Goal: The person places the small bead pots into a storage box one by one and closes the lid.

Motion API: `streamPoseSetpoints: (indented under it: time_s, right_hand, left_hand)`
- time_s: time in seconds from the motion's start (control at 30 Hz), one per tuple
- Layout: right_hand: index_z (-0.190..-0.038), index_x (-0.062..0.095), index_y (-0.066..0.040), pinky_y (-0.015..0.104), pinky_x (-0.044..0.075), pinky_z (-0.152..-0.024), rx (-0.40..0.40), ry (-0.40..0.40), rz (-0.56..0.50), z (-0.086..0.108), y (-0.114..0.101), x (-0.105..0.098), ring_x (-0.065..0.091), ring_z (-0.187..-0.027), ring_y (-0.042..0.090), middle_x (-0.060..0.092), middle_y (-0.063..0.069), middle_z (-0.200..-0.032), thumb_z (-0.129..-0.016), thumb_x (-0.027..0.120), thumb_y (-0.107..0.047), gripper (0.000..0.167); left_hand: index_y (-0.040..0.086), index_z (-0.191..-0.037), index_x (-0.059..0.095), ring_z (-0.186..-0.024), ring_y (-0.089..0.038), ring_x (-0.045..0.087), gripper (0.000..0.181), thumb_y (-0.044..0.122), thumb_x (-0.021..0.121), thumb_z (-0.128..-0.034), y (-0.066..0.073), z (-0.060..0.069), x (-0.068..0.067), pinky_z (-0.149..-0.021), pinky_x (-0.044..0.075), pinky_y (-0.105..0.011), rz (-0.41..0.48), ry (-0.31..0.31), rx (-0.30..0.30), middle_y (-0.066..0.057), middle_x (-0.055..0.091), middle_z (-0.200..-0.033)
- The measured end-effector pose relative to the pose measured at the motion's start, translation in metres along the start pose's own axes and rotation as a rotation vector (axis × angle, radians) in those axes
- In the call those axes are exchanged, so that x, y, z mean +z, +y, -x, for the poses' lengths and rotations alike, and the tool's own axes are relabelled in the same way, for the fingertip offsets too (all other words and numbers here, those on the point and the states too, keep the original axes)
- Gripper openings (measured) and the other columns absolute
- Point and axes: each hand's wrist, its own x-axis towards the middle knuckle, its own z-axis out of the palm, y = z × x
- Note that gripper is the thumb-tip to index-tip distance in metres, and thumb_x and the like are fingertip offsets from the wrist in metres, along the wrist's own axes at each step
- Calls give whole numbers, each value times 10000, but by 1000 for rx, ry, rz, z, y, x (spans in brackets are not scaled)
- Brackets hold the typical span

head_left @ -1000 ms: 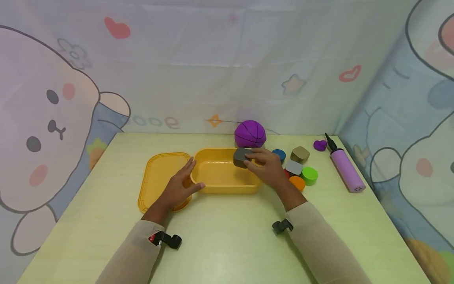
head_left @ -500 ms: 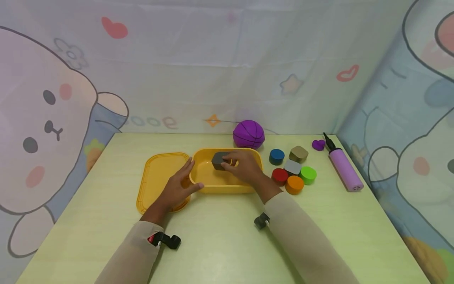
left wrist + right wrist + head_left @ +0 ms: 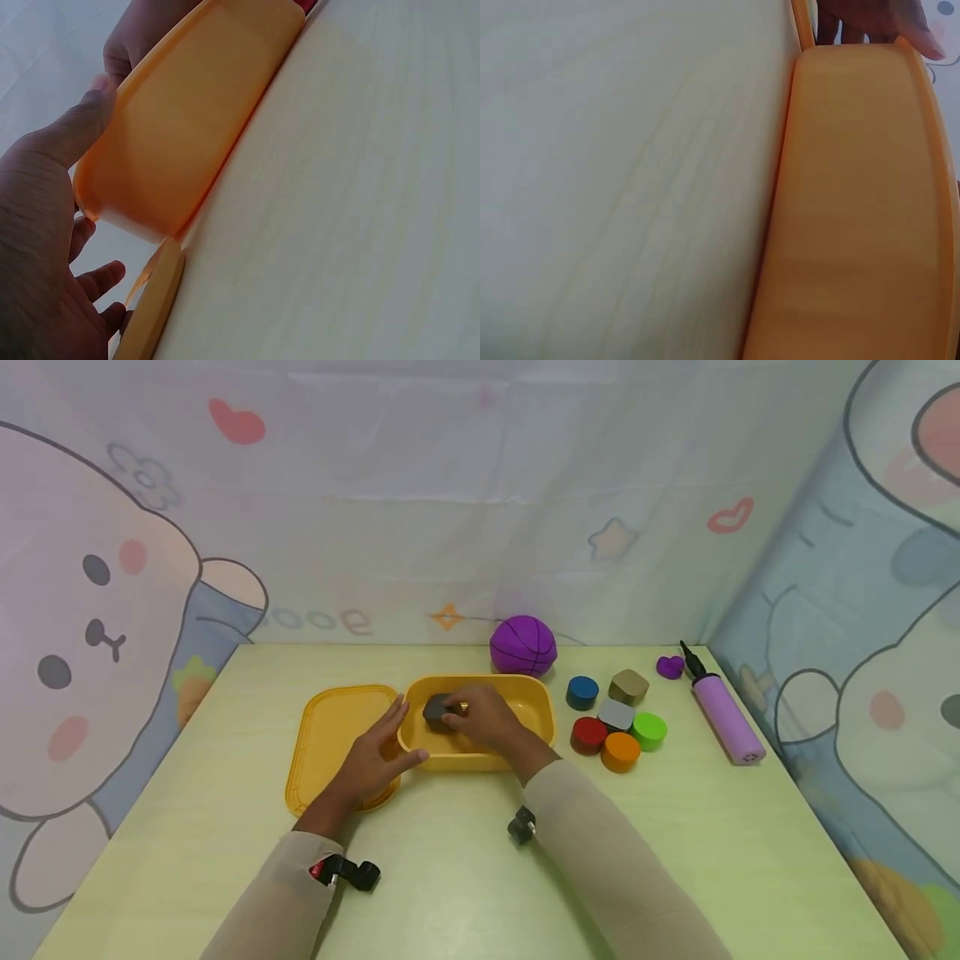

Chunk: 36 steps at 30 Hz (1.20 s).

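In the head view, my right hand [image 3: 483, 718] reaches over the yellow plastic container [image 3: 525, 763] and pinches a dark grey block [image 3: 437, 713] between thumb and fingertips, inside its left end. Whether the block touches the container floor I cannot tell. My left hand [image 3: 372, 762] lies against the container's left end, thumb at the front rim and fingers stretched along the side. The left wrist view shows the thumb [image 3: 86, 120] touching the rim and the other fingers spread below. From the right wrist, mostly the container's front wall [image 3: 862, 195] is seen; the block is hidden there.
A yellow lid [image 3: 318, 743] lies left of the container. To the right are blue [image 3: 582, 693], tan [image 3: 628, 687], grey [image 3: 616, 715], red [image 3: 588, 736], green [image 3: 648, 731] and orange [image 3: 620, 752] blocks. Behind sits a purple ball [image 3: 522, 646]; a purple pump [image 3: 727, 718] lies far right.
My right hand has carried the dark grey block leftward and down, from the container's right part to its left end. The left hand has kept its place at the container.
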Motion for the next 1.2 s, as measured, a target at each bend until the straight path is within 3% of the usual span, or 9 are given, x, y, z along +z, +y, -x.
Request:
streamPoseSetpoints:
  time_s: [0.23,0.37,0.9,1.03,1.2]
  right_hand:
    - [-1314,792,-14,461,582,-1133,37,-42,32,-6,-9,4,725,-1285,311,774,163,-1361,-1038,747,-97,292]
    - [-1332,788,-31,470,543,-1194,55,-54,45,-9,-12,6,687,-1378,335,760,164,-1392,-1049,728,-84,295]
    - [-1390,762,-98,487,528,-1210,126,-111,12,-7,-23,8,644,-1429,355,717,155,-1463,-1075,706,-131,322]
    - [-1405,758,-108,490,516,-1222,124,-107,-9,-5,-22,3,632,-1444,356,706,154,-1483,-1079,701,-143,333]
    - [-1382,772,-95,466,594,-1120,107,-61,-46,4,-21,-8,724,-1316,331,752,125,-1419,-1060,713,-133,330]
  left_hand:
    - [254,-1761,228,-1729,-313,127,967,526,771,-1008,1,1,-1,-1370,183,-659,18,-3,-6,79,109,-1855]
    - [240,-1761,229,-1727,-335,131,977,529,775,-1004,2,1,-2,-1363,183,-675,14,-2,-7,47,115,-1860]
    - [270,-1760,227,-1727,-342,135,960,509,775,-1010,-1,2,1,-1362,175,-683,18,1,-3,1,128,-1862]
    - [273,-1759,235,-1729,-307,134,953,503,778,-1010,-1,2,0,-1373,173,-659,26,4,-10,56,123,-1858]
    - [268,-1758,240,-1729,-317,133,953,492,785,-1008,0,1,0,-1370,174,-665,39,1,-6,33,125,-1860]
